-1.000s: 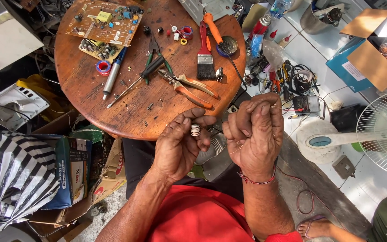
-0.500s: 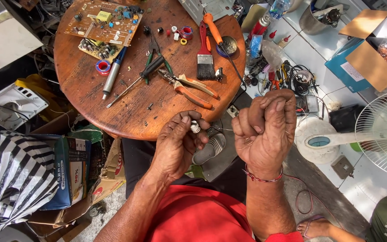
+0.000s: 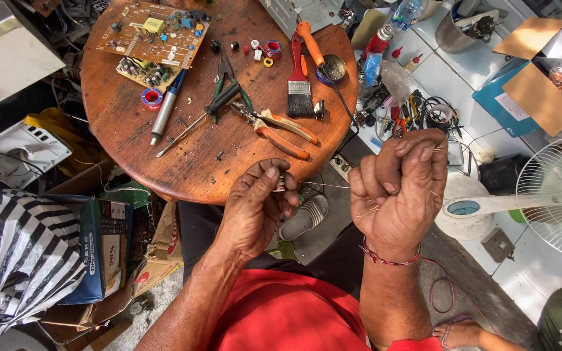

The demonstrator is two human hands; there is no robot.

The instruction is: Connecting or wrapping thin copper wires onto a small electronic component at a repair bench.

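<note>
My left hand [image 3: 255, 205] pinches a small cylindrical coil part [image 3: 281, 184] between thumb and fingers, just below the near edge of the round wooden table [image 3: 131, 123]. My right hand [image 3: 401, 188] is closed in a fist around a thin wire [image 3: 323, 186] that stretches from the coil part to it. Fine wire strands show beside the right hand's fingers. The two hands are held apart in front of my red shirt.
On the table lie orange-handled pliers [image 3: 281, 130], a paintbrush [image 3: 299, 84], a screwdriver [image 3: 193, 120], a soldering iron [image 3: 310, 42], circuit boards [image 3: 154, 29] and tape rolls. A white fan [image 3: 554, 198] stands right. Boxes and a striped bag [image 3: 8, 260] are left.
My right hand has pulled away to the right, drawing the wire out from the part in my left hand. The left hand stayed almost still.
</note>
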